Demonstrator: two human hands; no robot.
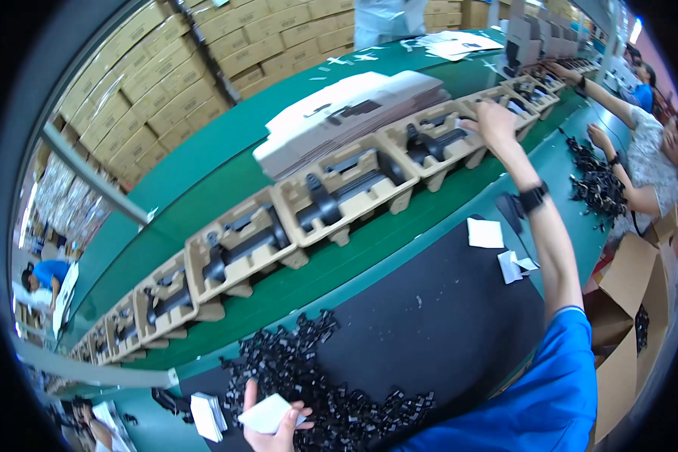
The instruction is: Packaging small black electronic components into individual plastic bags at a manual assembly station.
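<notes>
Left hand [275, 426] at 6 o'clock pinches a small white packet [267, 414] over the pile of black parts [316, 377]. Right hand [493, 124], fingers spread, rests on 1 pulp tray [429, 143] at 1 o'clock on the green conveyor [339, 264].

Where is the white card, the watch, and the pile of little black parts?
white card [267, 414], head view, middle of the card held in the left hand [273, 431]
watch [533, 199], head view, black band on the right wrist
black parts pile [316, 384], head view, middle of the heap
</notes>
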